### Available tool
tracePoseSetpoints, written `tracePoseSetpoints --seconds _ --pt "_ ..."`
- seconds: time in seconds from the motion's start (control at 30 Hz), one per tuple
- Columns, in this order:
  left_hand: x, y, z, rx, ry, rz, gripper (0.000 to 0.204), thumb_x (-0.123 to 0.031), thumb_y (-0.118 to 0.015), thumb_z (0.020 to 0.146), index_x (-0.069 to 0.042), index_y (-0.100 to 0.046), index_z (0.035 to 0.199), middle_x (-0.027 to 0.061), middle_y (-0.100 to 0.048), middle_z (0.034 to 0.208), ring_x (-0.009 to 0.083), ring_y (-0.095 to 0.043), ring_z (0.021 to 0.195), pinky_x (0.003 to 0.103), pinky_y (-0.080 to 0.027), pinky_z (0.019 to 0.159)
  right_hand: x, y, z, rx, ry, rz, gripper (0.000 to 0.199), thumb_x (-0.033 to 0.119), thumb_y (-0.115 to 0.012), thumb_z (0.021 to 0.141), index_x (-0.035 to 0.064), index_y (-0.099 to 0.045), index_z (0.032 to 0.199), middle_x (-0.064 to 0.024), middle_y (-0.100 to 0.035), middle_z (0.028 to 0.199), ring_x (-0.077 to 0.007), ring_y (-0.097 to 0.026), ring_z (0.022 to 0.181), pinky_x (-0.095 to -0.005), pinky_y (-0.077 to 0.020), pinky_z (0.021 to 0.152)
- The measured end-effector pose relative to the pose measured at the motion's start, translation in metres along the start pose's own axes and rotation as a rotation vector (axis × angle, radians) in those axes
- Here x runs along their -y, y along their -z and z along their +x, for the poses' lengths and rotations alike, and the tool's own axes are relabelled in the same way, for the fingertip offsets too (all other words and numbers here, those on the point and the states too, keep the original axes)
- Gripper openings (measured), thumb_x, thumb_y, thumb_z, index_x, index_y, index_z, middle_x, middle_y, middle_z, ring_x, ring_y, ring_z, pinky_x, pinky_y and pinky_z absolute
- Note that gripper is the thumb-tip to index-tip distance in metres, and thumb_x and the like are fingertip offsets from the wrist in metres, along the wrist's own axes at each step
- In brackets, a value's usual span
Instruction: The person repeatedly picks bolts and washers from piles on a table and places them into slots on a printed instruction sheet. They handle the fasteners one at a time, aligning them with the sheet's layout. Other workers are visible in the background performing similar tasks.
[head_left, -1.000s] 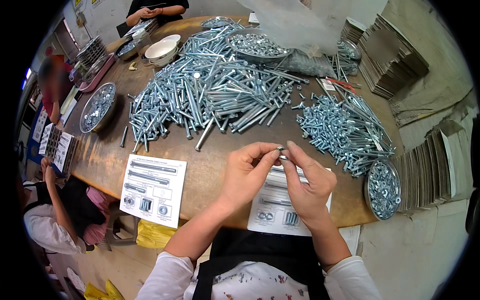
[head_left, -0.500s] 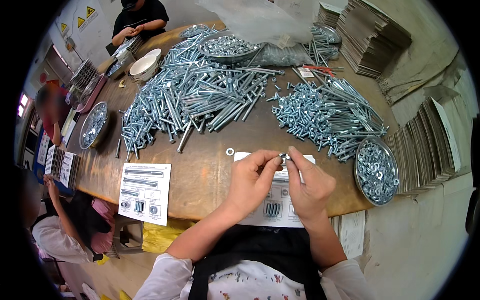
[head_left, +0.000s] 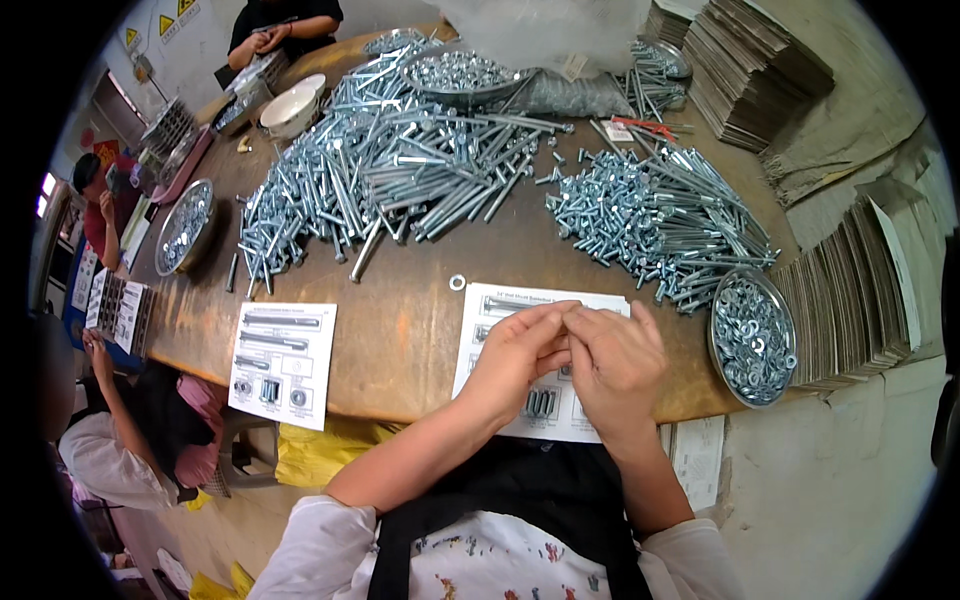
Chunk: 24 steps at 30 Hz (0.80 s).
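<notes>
Above a printed sheet (head_left: 466,350) at the table's near edge, my two hands meet, fingertips together. My left hand (head_left: 515,360) is closed, its thumb and forefinger pinched against the other hand's fingers. Curled over from the right, my right hand (head_left: 620,365) is closed too, and its fingers cover whatever lies between them. The sheet below carries pictures of bolts and small hardware, partly hidden by both hands. A single washer (head_left: 457,283) lies flat on the wood just beyond the sheet's top left corner.
A big heap of bolts (head_left: 400,180) fills the table's middle, with a smaller bolt pile (head_left: 650,220) to its right. A bowl of washers (head_left: 755,340) stands at the right edge. Left lies another printed sheet (head_left: 282,362). Cardboard stacks (head_left: 850,290) stand right; co-workers sit left and far.
My fingers have closed over the small shiny metal piece that showed between them before. My right hand has turned further over toward the left one. The view has shifted slightly.
</notes>
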<state>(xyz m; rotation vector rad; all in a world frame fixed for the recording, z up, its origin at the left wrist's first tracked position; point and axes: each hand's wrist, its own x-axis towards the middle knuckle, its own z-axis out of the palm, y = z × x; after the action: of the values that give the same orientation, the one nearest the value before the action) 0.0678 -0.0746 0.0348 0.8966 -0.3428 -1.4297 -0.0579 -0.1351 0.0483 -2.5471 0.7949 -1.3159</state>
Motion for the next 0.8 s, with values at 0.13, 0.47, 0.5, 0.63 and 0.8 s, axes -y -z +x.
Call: tracePoseSetpoints --seconds 0.13,0.47,0.5,0.63,0.8 --pt "0.014 0.01 0.004 0.021 0.134 -0.193 0.03 -0.019 -0.051 0.103 0.001 -0.057 0.124 0.0104 -0.064 0.118 0.0185 -0.063 0.11 0.032 -0.053 0.094 -0.002 -0.004 -0.008 0.042 0.006 -0.083 0.031 0.004 -0.073 0.075 0.0101 -0.071 0.106 -0.0035 -0.069 0.085 -0.0198 -0.066 0.087 -0.0551 -0.039 0.103" --pt "0.023 0.01 -0.003 0.154 0.377 -0.355 0.032 -0.03 -0.059 0.099 -0.005 -0.06 0.119 0.0071 -0.067 0.11 0.017 -0.066 0.104 0.032 -0.054 0.093 -0.009 0.007 -0.021 0.112 -0.117 0.135 0.044 -0.005 -0.074 0.072 0.005 -0.069 0.115 -0.0074 -0.067 0.09 -0.0185 -0.065 0.087 -0.0416 -0.0499 0.093" --pt "0.023 0.014 -0.005 0.162 0.406 -0.311 0.033 -0.032 -0.061 0.098 -0.005 -0.061 0.118 0.007 -0.068 0.108 0.0165 -0.067 0.102 0.031 -0.054 0.092 -0.008 0.011 -0.022 0.161 -0.214 0.239 0.044 -0.006 -0.073 0.073 0.0036 -0.068 0.116 -0.0088 -0.068 0.093 -0.0178 -0.066 0.088 -0.0378 -0.0522 0.091" --pt "0.019 0.025 -0.013 0.202 0.48 -0.101 0.037 -0.037 -0.064 0.096 -0.004 -0.065 0.111 0.0079 -0.069 0.103 0.0153 -0.069 0.097 0.028 -0.056 0.085 -0.025 0.033 -0.015 0.437 -0.573 0.844 0.051 -0.006 -0.071 0.079 -0.0019 -0.057 0.129 -0.0133 -0.07 0.111 -0.0164 -0.067 0.099 -0.03 -0.0549 0.086" --pt "0.022 0.019 -0.019 0.206 0.467 -0.021 0.045 -0.043 -0.064 0.095 0.0 -0.067 0.109 0.0111 -0.07 0.101 0.0162 -0.07 0.094 0.026 -0.058 0.08 -0.035 0.032 -0.026 0.495 -0.564 0.931 0.056 -0.008 -0.07 0.081 -0.0027 -0.052 0.134 -0.0118 -0.071 0.1 -0.0148 -0.068 0.09 -0.0281 -0.0552 0.086"
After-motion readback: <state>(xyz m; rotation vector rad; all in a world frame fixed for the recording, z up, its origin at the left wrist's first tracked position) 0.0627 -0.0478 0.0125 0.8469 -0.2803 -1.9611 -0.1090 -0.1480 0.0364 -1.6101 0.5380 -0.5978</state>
